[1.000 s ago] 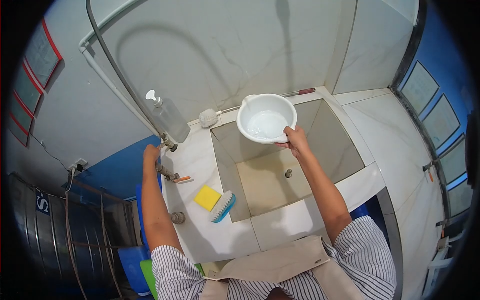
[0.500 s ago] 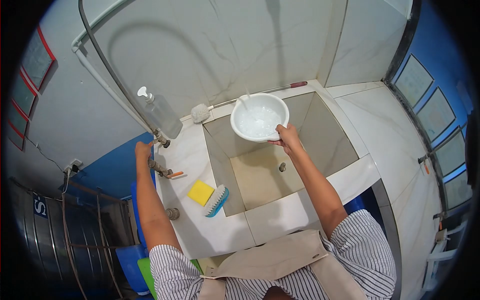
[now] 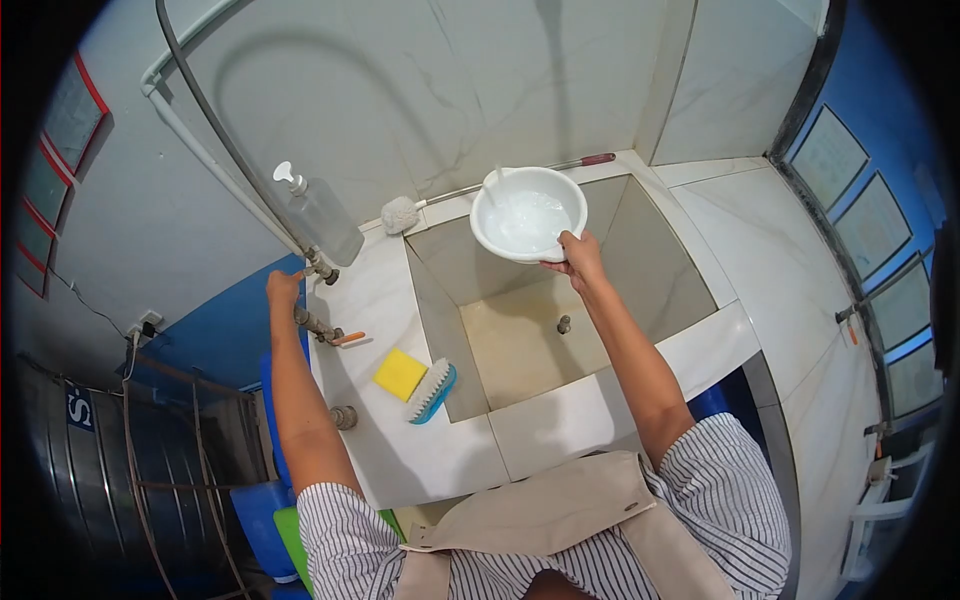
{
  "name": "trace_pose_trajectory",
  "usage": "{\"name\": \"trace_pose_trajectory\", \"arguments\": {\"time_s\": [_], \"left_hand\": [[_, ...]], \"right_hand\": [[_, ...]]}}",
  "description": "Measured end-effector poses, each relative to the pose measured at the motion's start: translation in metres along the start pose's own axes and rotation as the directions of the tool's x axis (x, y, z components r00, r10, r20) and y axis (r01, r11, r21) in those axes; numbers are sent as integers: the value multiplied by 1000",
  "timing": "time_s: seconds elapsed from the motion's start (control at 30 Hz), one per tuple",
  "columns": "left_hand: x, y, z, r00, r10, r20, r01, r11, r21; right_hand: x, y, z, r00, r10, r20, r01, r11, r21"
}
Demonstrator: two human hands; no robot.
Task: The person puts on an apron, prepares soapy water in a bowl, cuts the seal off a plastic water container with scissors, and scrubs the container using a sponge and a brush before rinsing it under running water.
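Note:
My right hand (image 3: 577,262) grips the near rim of a white plastic basin (image 3: 484,240), thumb on top and fingers underneath. A thin stream of water falls into the basin, which holds rippling water above the sink (image 3: 520,350). At the left, my left hand (image 3: 283,288) is closed on the handle of the upper tap valve (image 3: 322,268); the fingers are partly hidden. Below it is a second valve with an orange handle (image 3: 348,339). A yellow sponge (image 3: 399,374) and a blue scrub brush with white bristles (image 3: 432,392) lie on the counter left of the sink.
A clear pump bottle (image 3: 327,225) stands in the back left corner. A long-handled brush with a white head (image 3: 400,215) lies along the back ledge. Pipes (image 3: 205,150) run up the left wall. A metal tank (image 3: 110,480) is at the lower left.
The basin in my right hand has shifted slightly right and up, and the water in it looks less foamy. My left hand stays at the valve.

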State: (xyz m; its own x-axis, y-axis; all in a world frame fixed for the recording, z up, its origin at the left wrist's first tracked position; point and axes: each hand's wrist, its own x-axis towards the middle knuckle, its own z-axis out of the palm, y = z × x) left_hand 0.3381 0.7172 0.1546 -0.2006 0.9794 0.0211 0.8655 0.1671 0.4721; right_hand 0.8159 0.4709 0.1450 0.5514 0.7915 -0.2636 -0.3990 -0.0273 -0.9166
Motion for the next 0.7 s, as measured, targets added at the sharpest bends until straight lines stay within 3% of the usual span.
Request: {"name": "trace_pose_trajectory", "arguments": {"time_s": [0.13,0.23,0.4,0.5,0.7], "left_hand": [[0,-1,3,999,-18,-44,14,995,-97],[-4,0,2,994,53,-97,-63,993,-98],[21,-20,15,974,172,-149,-169,985,36],[18,-16,12,994,54,-99,-62,995,-82],[10,-9,6,997,52,-58,-58,990,-125]], "right_hand": [[6,5,-2,1000,-2,-7,2,1000,0],[5,6,-1,1000,2,-5,-2,1000,-1],[6,9,-1,1000,2,-8,-2,1000,4],[6,8,0,1000,14,-15,-14,1000,11],[8,13,-1,999,26,-41,-25,999,33]]}}
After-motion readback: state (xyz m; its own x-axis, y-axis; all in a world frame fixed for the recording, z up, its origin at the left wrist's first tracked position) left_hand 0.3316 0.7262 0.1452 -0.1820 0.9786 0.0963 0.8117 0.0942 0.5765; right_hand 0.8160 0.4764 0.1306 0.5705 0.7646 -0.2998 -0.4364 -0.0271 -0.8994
